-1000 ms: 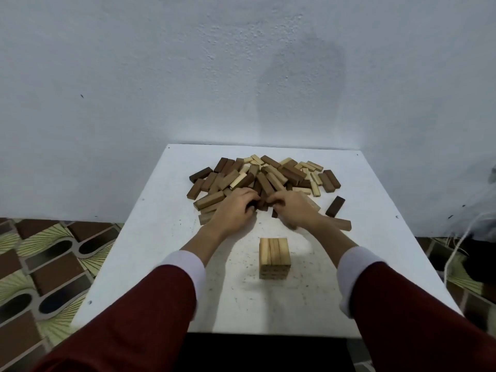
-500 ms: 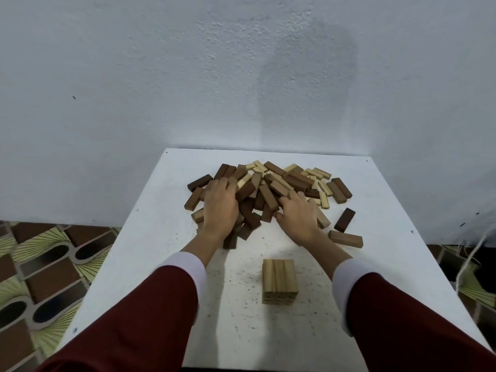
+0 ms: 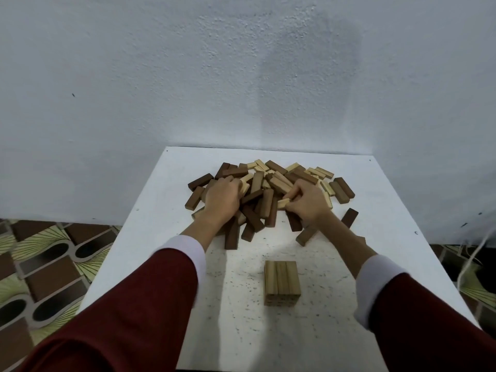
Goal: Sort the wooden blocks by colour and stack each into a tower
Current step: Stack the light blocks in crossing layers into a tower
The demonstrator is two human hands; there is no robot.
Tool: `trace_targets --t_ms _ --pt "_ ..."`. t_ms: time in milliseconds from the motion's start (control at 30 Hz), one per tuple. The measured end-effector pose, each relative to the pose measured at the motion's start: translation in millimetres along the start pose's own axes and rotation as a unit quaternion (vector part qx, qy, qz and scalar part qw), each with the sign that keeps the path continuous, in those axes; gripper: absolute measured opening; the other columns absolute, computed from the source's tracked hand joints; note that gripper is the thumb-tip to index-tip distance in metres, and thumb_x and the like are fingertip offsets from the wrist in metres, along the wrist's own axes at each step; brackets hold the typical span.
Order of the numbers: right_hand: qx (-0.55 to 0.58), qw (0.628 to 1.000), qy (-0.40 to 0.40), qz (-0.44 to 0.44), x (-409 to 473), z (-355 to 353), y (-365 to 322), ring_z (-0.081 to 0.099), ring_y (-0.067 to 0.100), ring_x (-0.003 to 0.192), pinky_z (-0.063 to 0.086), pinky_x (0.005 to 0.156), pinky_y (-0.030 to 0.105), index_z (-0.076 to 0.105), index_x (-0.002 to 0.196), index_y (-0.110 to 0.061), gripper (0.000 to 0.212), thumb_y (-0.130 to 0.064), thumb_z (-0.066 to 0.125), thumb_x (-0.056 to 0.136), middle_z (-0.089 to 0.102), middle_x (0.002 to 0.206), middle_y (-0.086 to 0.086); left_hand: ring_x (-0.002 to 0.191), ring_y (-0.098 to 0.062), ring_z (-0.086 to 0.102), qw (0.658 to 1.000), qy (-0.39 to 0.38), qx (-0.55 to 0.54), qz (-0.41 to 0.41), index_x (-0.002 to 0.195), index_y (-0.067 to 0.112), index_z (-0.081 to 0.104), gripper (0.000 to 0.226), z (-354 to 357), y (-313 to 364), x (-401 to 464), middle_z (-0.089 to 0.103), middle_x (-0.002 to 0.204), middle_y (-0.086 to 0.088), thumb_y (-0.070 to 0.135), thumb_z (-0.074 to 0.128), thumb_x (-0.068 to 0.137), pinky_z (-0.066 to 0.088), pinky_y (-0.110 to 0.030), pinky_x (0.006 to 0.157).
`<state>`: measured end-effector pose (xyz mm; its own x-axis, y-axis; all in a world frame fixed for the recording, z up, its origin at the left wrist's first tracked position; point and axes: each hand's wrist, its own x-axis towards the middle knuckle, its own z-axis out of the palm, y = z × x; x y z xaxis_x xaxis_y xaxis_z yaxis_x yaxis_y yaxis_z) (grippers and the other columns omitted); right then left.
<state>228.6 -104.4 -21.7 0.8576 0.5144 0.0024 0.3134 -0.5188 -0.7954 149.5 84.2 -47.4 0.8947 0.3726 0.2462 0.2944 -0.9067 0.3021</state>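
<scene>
White worktop (image 3: 150, 237) stood against a pale wall (image 3: 134, 76), with the pile of mixed wooden blocks (image 3: 268, 189) at its far middle. Left hand (image 3: 222, 197) lay knuckles-up on the pile, fingers curled into the blocks; whether it gripped one could not be told. Right hand (image 3: 308, 202) pinched a light block (image 3: 283, 203); a short light tower (image 3: 281, 283) stood nearer, apart from the pile.

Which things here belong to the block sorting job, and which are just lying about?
Part of the job:
- mixed heap of dark brown and pale wooden blocks
- short tower of pale wooden blocks
- left hand, right hand
- white table

Just lying about:
- pale cord
- patterned floor
</scene>
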Motion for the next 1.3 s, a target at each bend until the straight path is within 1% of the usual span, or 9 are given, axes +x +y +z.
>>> trace_targets --t_ms 133,300,433,567,800,900,1000,1167,1300 --pt "0.145 0.987 0.054 0.051 6.5 -22.5 4.4 0.057 0.014 0.065 0.046 0.053 0.020 0.056 0.081 -0.012 0.019 0.007 0.053 0.083 0.061 0.083 0.009 0.095 -0.027 0.055 0.999 -0.008 -0.022 -0.036 0.092 0.008 0.060 0.016 -2.0 4.8 0.0 0.062 0.103 -0.009 0.011 0.044 0.095 0.033 -0.029 0.067" --pt "0.276 0.945 0.055 0.167 12.0 -44.8 10.6 0.057 0.019 0.059 0.054 0.057 0.035 0.053 0.079 -0.007 0.021 -0.001 0.039 0.094 0.053 0.074 0.013 0.101 -0.031 0.057 0.992 -0.018 -0.097 -0.081 0.112 0.004 0.058 0.023 -4.8 12.4 3.5 0.062 0.111 -0.014 0.014 0.049 0.094 0.041 -0.033 0.074" --pt "-0.038 0.994 -0.061 0.076 6.1 -39.9 24.6 0.056 0.015 0.063 0.044 0.056 0.025 0.062 0.073 -0.010 0.022 -0.003 0.047 0.087 0.063 0.078 0.006 0.115 -0.032 0.047 0.992 -0.020 -0.107 -0.068 0.125 0.008 0.053 0.033 -4.3 14.4 3.2 0.051 0.123 -0.017 0.020 0.051 0.094 0.040 -0.037 0.090" --pt "-0.313 0.947 -0.069 -0.006 -0.6 -36.7 31.5 0.053 0.018 0.091 0.040 0.068 0.028 0.064 0.106 -0.019 0.021 -0.016 0.053 0.089 0.052 0.100 0.001 0.111 -0.029 0.048 0.991 -0.008 -0.123 -0.062 0.118 0.005 0.057 0.028 -8.0 17.8 1.7 0.049 0.118 -0.015 0.012 0.054 0.091 0.041 -0.034 0.089" --pt "-0.427 0.900 -0.062 -0.066 2.7 -28.2 33.4 0.051 0.024 0.104 0.037 0.067 0.029 0.067 0.111 -0.024 0.022 -0.029 0.053 0.094 0.042 0.123 0.007 0.101 -0.029 0.052 0.981 0.014 -0.169 -0.092 0.105 0.002 0.058 0.023 -19.2 27.3 -2.1 0.055 0.108 -0.015 0.020 0.050 0.095 0.043 -0.037 0.083" --pt "-0.463 0.881 -0.041 -0.090 4.4 -29.2 28.1 0.050 0.023 0.104 0.039 0.065 0.029 0.063 0.108 -0.019 0.018 -0.023 0.058 0.091 0.046 0.121 0.004 0.107 -0.025 0.053 0.975 0.021 -0.204 -0.090 0.121 0.007 0.056 0.032 -25.7 33.4 -8.5 0.058 0.116 -0.010 0.016 0.058 0.091 0.040 -0.027 0.083" --pt "-0.397 0.912 -0.005 -0.101 2.7 -30.6 20.7 0.049 0.021 0.095 0.038 0.064 0.029 0.059 0.093 -0.017 0.008 -0.023 0.061 0.089 0.054 0.104 0.000 0.088 -0.015 0.051 0.967 0.032 -0.236 -0.094 0.121 0.008 0.057 0.034 -33.4 41.9 -15.0 0.058 0.104 -0.001 0.016 0.062 0.089 0.033 -0.004 0.062" --pt "-0.156 0.981 0.102 -0.047 -5.8 -33.9 -11.9 0.052 0.015 0.085 0.041 0.070 0.033 0.057 0.081 -0.019 0.012 -0.028 0.063 0.087 0.057 0.092 -0.005 0.089 -0.009 0.049 0.943 0.036 -0.314 -0.103 0.118 0.008 0.061 0.033 -43.8 51.0 -22.9 0.061 0.105 0.000 0.019 0.066 0.087 0.031 -0.012 0.057" --pt "0.099 0.992 0.080 -0.006 -10.9 -32.6 -41.5 0.054 0.010 0.072 0.043 0.059 0.017 0.064 0.082 -0.009 0.014 -0.017 0.074 0.079 0.060 0.079 -0.002 0.078 -0.007 0.055 0.921 0.020 -0.376 -0.099 0.109 0.006 0.066 0.027 -54.4 55.0 -29.8 0.064 0.096 -0.002 0.020 0.068 0.086 0.037 -0.008 0.056"
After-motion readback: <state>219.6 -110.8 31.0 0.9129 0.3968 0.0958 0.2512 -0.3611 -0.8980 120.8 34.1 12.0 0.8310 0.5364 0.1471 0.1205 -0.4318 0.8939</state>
